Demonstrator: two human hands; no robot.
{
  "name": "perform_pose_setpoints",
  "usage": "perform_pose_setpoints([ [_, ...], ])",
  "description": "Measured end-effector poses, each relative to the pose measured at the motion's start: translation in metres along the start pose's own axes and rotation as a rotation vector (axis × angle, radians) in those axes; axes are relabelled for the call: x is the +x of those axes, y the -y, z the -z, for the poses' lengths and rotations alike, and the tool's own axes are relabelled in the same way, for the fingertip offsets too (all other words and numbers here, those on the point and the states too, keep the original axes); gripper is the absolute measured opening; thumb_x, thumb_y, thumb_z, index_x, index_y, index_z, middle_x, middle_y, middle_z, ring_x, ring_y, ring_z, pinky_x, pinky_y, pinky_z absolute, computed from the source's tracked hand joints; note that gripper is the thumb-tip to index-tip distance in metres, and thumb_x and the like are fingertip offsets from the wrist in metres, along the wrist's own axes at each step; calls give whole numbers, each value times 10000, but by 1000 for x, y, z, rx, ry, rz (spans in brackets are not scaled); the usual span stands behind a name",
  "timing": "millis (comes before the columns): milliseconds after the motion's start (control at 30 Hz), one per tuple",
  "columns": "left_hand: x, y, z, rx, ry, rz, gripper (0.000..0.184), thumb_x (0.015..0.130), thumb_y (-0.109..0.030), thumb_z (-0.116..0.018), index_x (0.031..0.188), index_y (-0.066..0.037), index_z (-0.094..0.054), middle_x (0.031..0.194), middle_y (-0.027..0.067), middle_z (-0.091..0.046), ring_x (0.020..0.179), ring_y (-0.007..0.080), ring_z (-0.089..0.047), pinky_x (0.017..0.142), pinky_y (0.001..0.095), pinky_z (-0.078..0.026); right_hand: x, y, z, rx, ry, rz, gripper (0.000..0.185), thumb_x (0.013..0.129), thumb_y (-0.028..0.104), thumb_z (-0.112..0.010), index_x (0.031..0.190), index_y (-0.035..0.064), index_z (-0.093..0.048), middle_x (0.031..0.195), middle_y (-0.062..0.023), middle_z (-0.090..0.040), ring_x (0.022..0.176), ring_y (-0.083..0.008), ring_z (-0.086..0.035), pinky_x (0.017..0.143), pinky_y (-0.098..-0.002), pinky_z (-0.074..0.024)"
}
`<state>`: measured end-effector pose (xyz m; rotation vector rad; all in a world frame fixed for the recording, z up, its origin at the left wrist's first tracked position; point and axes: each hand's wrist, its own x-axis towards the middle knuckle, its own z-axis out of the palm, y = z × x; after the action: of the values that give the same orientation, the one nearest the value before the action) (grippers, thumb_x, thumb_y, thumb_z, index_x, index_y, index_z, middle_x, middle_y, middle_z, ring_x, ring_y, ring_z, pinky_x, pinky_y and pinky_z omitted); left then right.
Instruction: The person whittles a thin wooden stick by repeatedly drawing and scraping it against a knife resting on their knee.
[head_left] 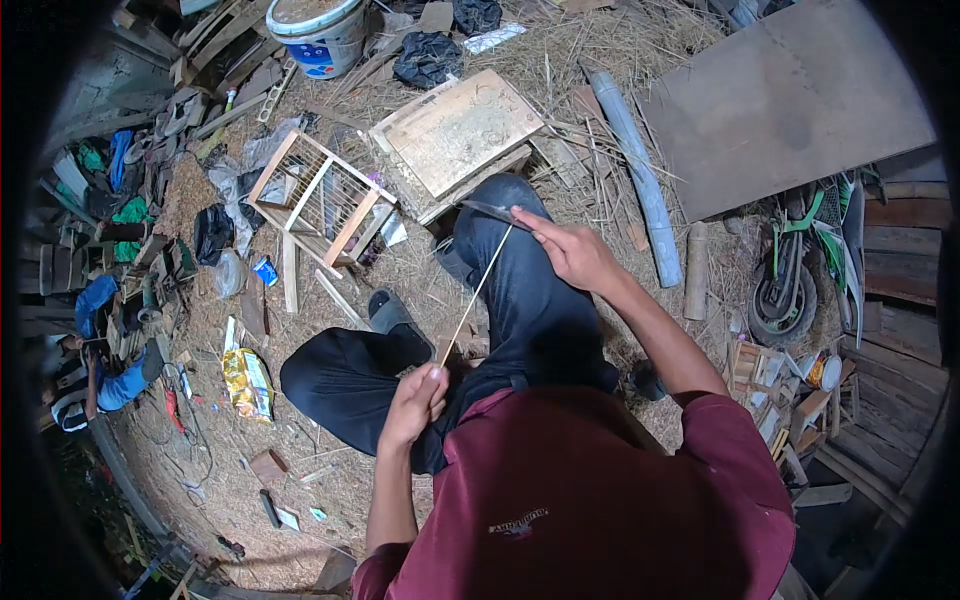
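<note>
My left hand (415, 402) is closed around the lower end of a thin bamboo stick (482, 285), beside a small brown flat piece (443, 350) whose kind I cannot make out. The stick slants up over my lap toward my right knee. There my right hand (575, 252) grips a knife (488, 210), its dark blade pointing left and its handle hidden by my fingers. The stick's upper end meets the knife near my fingertips; whether the edge touches it is unclear. Just beyond my knee stands a wooden box (465, 130) with dust and shavings on top.
A wooden frame with thin bars (325, 195) lies left of the box. A grey pole (640, 180) and a large board (800, 100) are at right, near a small motorbike (800, 260). A white bucket (325, 40) stands at the back. Another person (110, 385) sits far left.
</note>
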<state>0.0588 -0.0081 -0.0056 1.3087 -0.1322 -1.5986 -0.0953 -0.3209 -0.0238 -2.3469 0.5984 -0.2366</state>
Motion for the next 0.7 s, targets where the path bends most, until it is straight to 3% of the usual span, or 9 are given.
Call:
perform_pose_setpoints([
  [100, -12, -1, 13, -18, -41, -27, 288, 1033, -285, -451, 817, -97, -489, 589, -66, -325, 482, 44, -287, 438, 222, -227, -2, 3, 1, 123, -89, -55, 505, 934, 113, -512, 1417, 251, -459, 995, -205, -661, 767, -388, -656, 657, -447, -529],
  [233, 16, -22, -4, 0, -31, -92, 281, 1037, -268, -426, 818, -98, -474, 605, -43, -350, 488, 56, -313, 418, 214, -255, 2, 8, -5, 217, -229, 67, 508, 936, 104, -502, 1426, 229, -449, 945, -222, -660, 767, -403, -646, 650, -452, -517],
  [400, 95, -61, -63, -191, -18, -152, 227, 1030, -227, -413, 845, -114, -480, 618, -71, -335, 465, 40, -291, 389, 216, -204, 9, 31, 0, 102, -56, 156, 493, 946, 142, -518, 1419, 268, -458, 902, -218, -660, 738, -400, -643, 628, -451, -511],
  [500, 124, -64, -69, -203, -39, -167, 244, 1034, -244, -397, 845, -121, -489, 586, -79, -306, 429, 40, -249, 385, 227, -189, 17, 26, -2, 27, 96, 53, 472, 947, 109, -525, 1399, 241, -491, 1095, -183, -658, 884, -381, -663, 735, -419, -547],
  [700, 103, -23, -60, 113, -171, -326, 314, 1059, -278, -357, 848, -95, -499, 567, -82, -306, 425, 44, -241, 394, 236, -207, 18, 18, -4, 27, 44, 32, 467, 947, 106, -514, 1396, 232, -491, 1129, -179, -646, 854, -396, -658, 722, -434, -543],
])
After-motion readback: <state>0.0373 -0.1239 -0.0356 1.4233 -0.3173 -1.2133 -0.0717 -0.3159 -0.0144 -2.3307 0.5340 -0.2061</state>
